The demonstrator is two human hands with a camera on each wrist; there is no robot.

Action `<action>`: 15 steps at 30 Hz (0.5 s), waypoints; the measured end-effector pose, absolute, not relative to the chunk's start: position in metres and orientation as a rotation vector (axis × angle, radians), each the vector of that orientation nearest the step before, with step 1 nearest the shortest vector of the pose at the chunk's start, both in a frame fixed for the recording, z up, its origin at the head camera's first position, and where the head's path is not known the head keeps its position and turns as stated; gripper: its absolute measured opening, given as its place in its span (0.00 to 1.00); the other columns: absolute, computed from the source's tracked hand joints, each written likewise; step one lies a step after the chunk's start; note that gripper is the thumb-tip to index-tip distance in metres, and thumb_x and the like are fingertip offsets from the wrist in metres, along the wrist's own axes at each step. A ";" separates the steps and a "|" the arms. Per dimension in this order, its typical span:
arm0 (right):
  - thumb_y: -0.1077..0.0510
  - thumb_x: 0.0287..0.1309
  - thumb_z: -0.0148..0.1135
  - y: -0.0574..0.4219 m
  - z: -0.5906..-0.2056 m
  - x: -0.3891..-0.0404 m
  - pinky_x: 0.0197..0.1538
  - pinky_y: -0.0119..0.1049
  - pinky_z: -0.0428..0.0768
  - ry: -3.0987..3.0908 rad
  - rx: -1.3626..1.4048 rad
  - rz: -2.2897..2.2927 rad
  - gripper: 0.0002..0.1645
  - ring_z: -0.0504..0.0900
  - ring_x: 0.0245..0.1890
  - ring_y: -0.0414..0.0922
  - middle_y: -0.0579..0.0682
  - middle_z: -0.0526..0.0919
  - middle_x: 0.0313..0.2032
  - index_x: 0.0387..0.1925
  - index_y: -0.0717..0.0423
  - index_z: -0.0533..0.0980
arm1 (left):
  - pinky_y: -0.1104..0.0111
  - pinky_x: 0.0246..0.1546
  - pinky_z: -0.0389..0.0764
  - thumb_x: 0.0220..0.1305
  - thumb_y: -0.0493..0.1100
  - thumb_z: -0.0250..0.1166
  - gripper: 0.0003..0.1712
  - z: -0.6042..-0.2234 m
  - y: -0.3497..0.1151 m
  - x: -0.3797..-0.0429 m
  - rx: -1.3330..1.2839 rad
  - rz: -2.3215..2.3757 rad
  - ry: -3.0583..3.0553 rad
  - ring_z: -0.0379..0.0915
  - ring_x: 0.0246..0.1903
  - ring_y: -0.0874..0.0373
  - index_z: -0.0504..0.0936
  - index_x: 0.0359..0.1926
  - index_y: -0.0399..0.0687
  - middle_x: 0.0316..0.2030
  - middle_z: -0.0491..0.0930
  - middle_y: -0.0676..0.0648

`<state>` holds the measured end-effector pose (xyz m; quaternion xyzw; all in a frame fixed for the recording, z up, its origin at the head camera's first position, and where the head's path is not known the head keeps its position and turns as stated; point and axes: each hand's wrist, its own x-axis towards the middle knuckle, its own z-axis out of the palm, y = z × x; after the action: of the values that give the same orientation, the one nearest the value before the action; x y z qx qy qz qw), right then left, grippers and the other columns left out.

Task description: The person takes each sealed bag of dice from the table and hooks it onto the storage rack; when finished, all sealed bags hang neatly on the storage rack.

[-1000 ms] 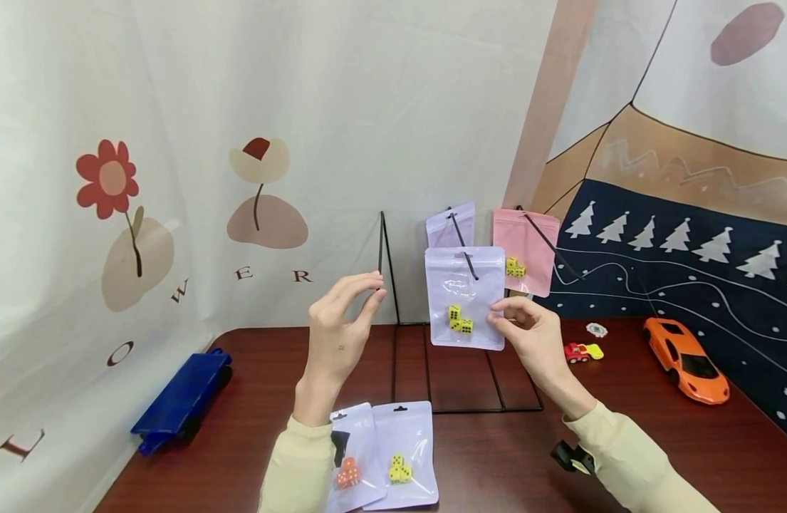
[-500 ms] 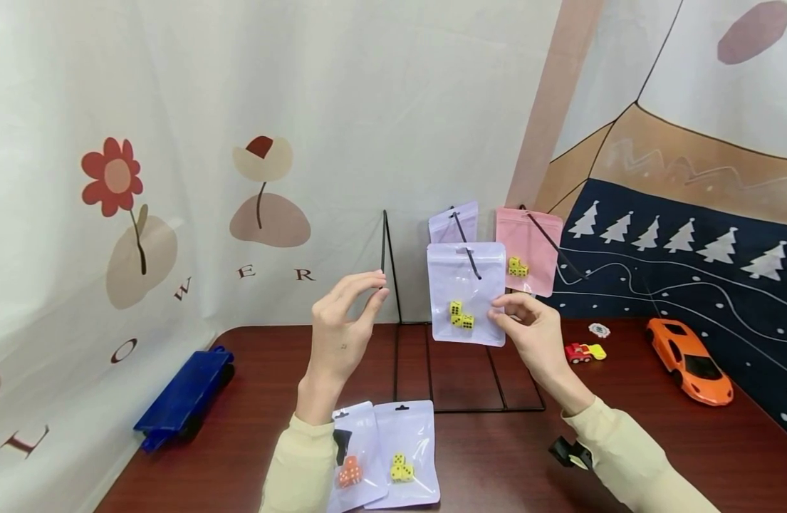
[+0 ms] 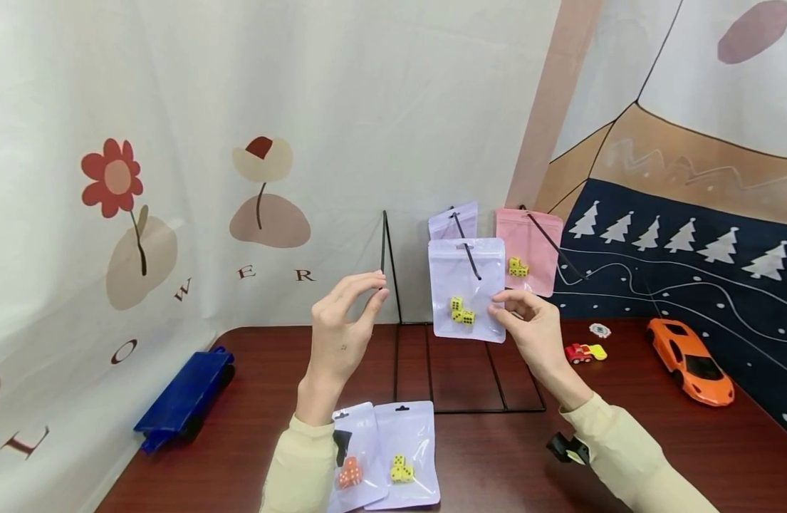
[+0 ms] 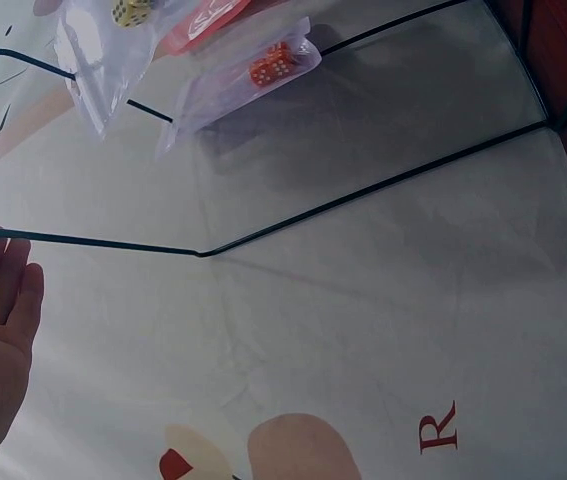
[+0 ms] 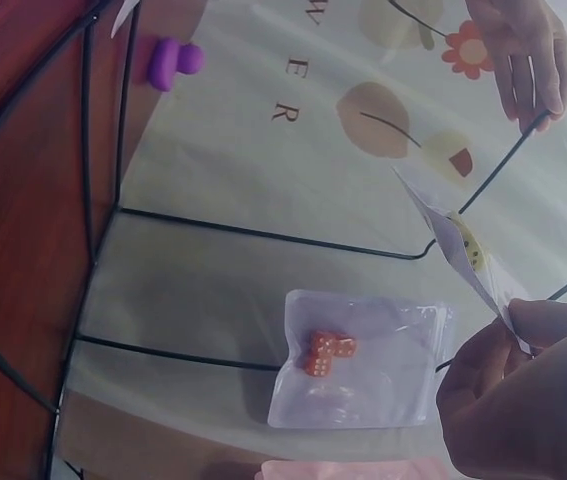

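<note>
My left hand (image 3: 340, 324) pinches the tip of the left prong (image 4: 103, 243) of a black wire rack (image 3: 470, 411). With thumb and fingertips my right hand (image 3: 533, 324) pinches the lower right edge of a lavender zip bag (image 3: 466, 281) holding several yellow dice (image 3: 457, 311). That bag hangs on the rack's middle prong (image 3: 473, 265), which comes out through its top slot. Behind it on the same prong is another lavender bag (image 5: 383, 385) with orange dice (image 5: 321, 354). A pink bag (image 3: 540, 253) with yellow dice hangs on the right prong (image 3: 547, 237).
Two lavender dice bags (image 3: 419, 427) lie overlapping on the table (image 3: 489, 456), partly behind the left sleeve. A blue toy trailer (image 3: 184, 395) is at left. At right are an orange toy car (image 3: 684, 360), a small red and yellow toy vehicle (image 3: 582, 353) and a round chip (image 3: 600, 330).
My right hand has raised the lavender bag's lower part slightly, and its top edge sits a little higher along the middle prong. The left hand keeps its place on the left prong.
</note>
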<state>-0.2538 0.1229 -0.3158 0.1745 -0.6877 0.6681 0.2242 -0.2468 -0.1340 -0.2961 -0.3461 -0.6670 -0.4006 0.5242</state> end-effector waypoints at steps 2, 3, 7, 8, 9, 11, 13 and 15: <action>0.76 0.51 0.64 0.123 -0.317 -0.256 0.26 0.24 0.69 -1.892 0.481 1.848 0.09 0.71 0.25 0.37 0.47 0.75 0.23 0.36 0.77 0.76 | 0.67 0.45 0.80 0.52 0.27 0.69 0.10 -0.296 -0.134 -0.247 -0.830 -0.958 -1.595 0.81 0.42 0.52 0.84 0.37 0.38 0.40 0.83 0.44; 0.76 0.51 0.64 0.123 -0.317 -0.256 0.25 0.24 0.68 -1.892 0.480 1.844 0.09 0.71 0.25 0.37 0.47 0.75 0.23 0.36 0.77 0.76 | 0.67 0.45 0.80 0.53 0.27 0.69 0.10 -0.296 -0.134 -0.247 -0.830 -0.957 -1.596 0.81 0.42 0.52 0.84 0.37 0.38 0.40 0.83 0.44; 0.77 0.50 0.64 0.121 -0.316 -0.259 0.25 0.24 0.67 -1.890 0.471 1.829 0.09 0.70 0.24 0.37 0.48 0.72 0.22 0.36 0.77 0.77 | 0.67 0.45 0.80 0.51 0.26 0.70 0.11 -0.296 -0.134 -0.247 -0.830 -0.957 -1.595 0.81 0.42 0.52 0.84 0.37 0.38 0.40 0.83 0.45; 0.77 0.50 0.64 0.121 -0.315 -0.259 0.24 0.24 0.66 -1.889 0.466 1.826 0.09 0.70 0.24 0.37 0.48 0.71 0.22 0.36 0.77 0.77 | 0.67 0.45 0.80 0.50 0.25 0.70 0.12 -0.296 -0.134 -0.247 -0.831 -0.958 -1.594 0.81 0.42 0.52 0.84 0.37 0.38 0.40 0.83 0.44; 0.77 0.50 0.64 0.121 -0.315 -0.260 0.24 0.24 0.66 -1.890 0.462 1.823 0.09 0.70 0.24 0.36 0.48 0.71 0.22 0.36 0.77 0.77 | 0.67 0.45 0.80 0.50 0.25 0.70 0.12 -0.296 -0.134 -0.247 -0.832 -0.960 -1.594 0.81 0.42 0.52 0.84 0.37 0.38 0.40 0.83 0.44; 0.77 0.49 0.64 0.121 -0.314 -0.260 0.24 0.24 0.66 -1.889 0.457 1.820 0.09 0.70 0.24 0.36 0.48 0.70 0.21 0.36 0.77 0.77 | 0.67 0.45 0.80 0.50 0.25 0.70 0.12 -0.296 -0.134 -0.247 -0.835 -0.964 -1.592 0.81 0.42 0.52 0.84 0.37 0.38 0.40 0.83 0.44; 0.77 0.50 0.64 0.121 -0.314 -0.261 0.24 0.24 0.66 -1.892 0.456 1.815 0.09 0.70 0.24 0.36 0.47 0.71 0.22 0.36 0.77 0.77 | 0.67 0.45 0.80 0.51 0.25 0.70 0.11 -0.296 -0.134 -0.247 -0.836 -0.969 -1.592 0.81 0.42 0.52 0.84 0.37 0.38 0.40 0.83 0.44; 0.76 0.50 0.64 0.121 -0.314 -0.261 0.24 0.24 0.67 -1.899 0.457 1.807 0.10 0.70 0.24 0.36 0.47 0.72 0.22 0.36 0.76 0.77 | 0.67 0.45 0.80 0.52 0.26 0.69 0.10 -0.296 -0.134 -0.247 -0.832 -0.972 -1.592 0.81 0.42 0.52 0.84 0.37 0.38 0.40 0.83 0.45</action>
<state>-0.2613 0.1212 -0.3143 0.1670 -0.6931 0.6597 0.2380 -0.2470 -0.1340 -0.2965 -0.3474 -0.6647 -0.4058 0.5223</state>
